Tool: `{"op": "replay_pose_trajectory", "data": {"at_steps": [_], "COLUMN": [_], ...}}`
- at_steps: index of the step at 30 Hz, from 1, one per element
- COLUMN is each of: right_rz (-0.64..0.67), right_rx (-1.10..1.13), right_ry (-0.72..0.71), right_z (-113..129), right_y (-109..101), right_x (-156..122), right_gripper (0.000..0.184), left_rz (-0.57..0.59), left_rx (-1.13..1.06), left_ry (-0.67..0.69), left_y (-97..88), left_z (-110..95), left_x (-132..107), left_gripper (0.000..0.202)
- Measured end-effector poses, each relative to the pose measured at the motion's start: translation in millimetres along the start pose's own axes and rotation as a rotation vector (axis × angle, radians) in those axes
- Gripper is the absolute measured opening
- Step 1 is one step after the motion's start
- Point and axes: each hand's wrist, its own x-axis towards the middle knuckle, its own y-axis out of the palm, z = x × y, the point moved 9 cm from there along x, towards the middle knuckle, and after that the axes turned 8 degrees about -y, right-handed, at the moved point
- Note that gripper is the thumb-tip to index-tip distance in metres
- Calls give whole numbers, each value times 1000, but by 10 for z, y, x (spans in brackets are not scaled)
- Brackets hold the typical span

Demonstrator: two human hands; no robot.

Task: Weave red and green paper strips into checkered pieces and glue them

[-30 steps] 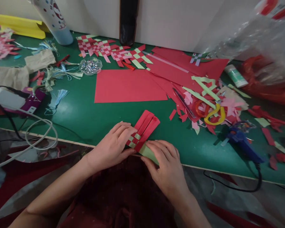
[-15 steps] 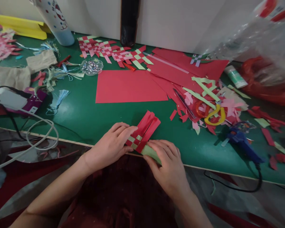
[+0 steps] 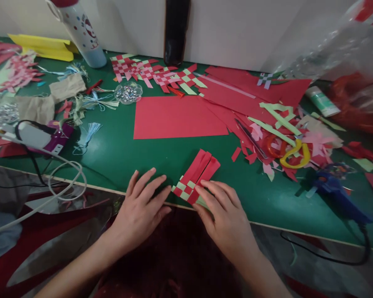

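A small woven paper piece (image 3: 189, 182) lies near the front edge of the table, its red strips crossed with pale green ones in a checker pattern. Its loose red ends point up and to the right. My right hand (image 3: 225, 207) is closed on its right side, thumb and fingers over the green strips, which are mostly covered. Just left of the weave, my left hand (image 3: 146, 203) has its fingers spread and holds nothing. Beyond both hands a flat red paper sheet (image 3: 174, 118) rests on the green tabletop (image 3: 118, 145).
Scissors (image 3: 295, 153) with yellow and orange handles lie among paper scraps on the right, near a blue glue gun (image 3: 342, 196). Several woven pieces (image 3: 146, 70) line the back beside a bottle (image 3: 88, 39). Tassels (image 3: 90, 134) and a cable (image 3: 62, 159) are at left.
My left hand has let go of the woven paper and moved down and left, fingers spreading. My right hand stays on it. The whole view has shifted slightly.
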Motion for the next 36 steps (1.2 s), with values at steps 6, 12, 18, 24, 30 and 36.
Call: {"op": "replay_pose_trajectory", "data": {"at_steps": [6, 12, 18, 24, 30, 36], "right_rz": [4, -16, -15, -25, -98, -147], "right_rx": [-3, -8, -23, -112, -98, -101], "right_ry": [17, 28, 56, -20, -64, -106], "right_z": [-28, -36, -57, 16, -53, -74], "right_y": [70, -95, -197, -202, -209, -260], "right_x": [-48, -21, -174, -346, -473, -510], "right_gripper": [35, 34, 24, 14, 18, 22], "left_rz": [67, 53, 72, 197, 231, 212], "left_rx": [7, -20, 20, 38, 70, 78], "left_ry": [-2, 0, 186, 467, 519, 541], "left_y": [112, 59, 107, 269, 346, 370], "left_z": [-36, -31, -240, -437, -383, -356], "left_x": [-71, -39, 98, 187, 191, 176], "left_gripper": [36, 40, 42, 52, 58, 55]}}
